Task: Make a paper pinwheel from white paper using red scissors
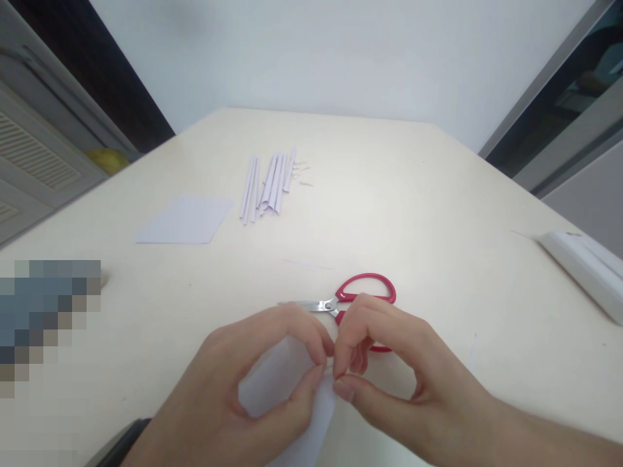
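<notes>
My left hand (272,370) is closed in a pinch, its thumb and forefinger pressed together. Fingertip to fingertip with it, my right hand (389,363) pinches as well. A tiny pale strand shows in the gap between them, too small to name. Under my left hand lies a white sheet of paper (277,379), partly hidden by the fingers. Just beyond both hands rest scissors (327,305) with red handles, the blades pointing left. My right hand covers part of their lower handle.
Several rolled paper tubes (272,185) lie at the back, beside small thin scraps (304,175). Left of them is a stack of white paper (187,220). A white box-like object (584,266) sits at the right edge. A blurred-out patch covers something at the left.
</notes>
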A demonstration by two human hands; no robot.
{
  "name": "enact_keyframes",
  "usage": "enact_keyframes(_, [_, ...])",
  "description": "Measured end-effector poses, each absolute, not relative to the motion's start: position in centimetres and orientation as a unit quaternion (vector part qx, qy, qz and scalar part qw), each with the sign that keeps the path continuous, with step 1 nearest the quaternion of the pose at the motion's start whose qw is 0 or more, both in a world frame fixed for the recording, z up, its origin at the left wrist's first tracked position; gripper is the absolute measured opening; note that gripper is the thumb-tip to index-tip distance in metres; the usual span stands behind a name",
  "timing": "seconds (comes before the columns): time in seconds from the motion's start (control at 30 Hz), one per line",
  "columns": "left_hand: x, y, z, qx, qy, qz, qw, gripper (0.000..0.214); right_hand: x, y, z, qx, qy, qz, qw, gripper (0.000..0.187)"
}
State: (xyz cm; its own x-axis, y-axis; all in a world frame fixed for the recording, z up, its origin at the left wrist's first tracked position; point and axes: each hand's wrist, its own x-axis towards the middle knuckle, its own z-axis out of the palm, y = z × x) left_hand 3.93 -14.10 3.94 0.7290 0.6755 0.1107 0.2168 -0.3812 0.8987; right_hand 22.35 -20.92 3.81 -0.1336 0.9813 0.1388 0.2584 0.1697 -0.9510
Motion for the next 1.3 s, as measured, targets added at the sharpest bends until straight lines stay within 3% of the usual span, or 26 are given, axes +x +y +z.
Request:
enact_keyframes(0.53, [3.83, -14.34, 3.99, 0.815, 0.266, 0.239, 0.456, 0.027, 22.25, -21.26, 3.55, -0.508, -0.656, 0.340, 0.442, 0.016])
enact_keyframes(1.03, [3.37, -14.28, 3.93, 0.863, 0.258, 0.266, 0.344, 0.028, 22.64, -21.30, 3.72, -0.503, -0.710, 0.256, 0.420, 0.014])
enact_keyframes(1.3, [3.59, -14.03, 4.04, 0.832, 0.266, 0.264, 0.410, 0.029, 22.68, -21.27, 3.98, -0.507, -0.704, 0.263, 0.422, 0.013])
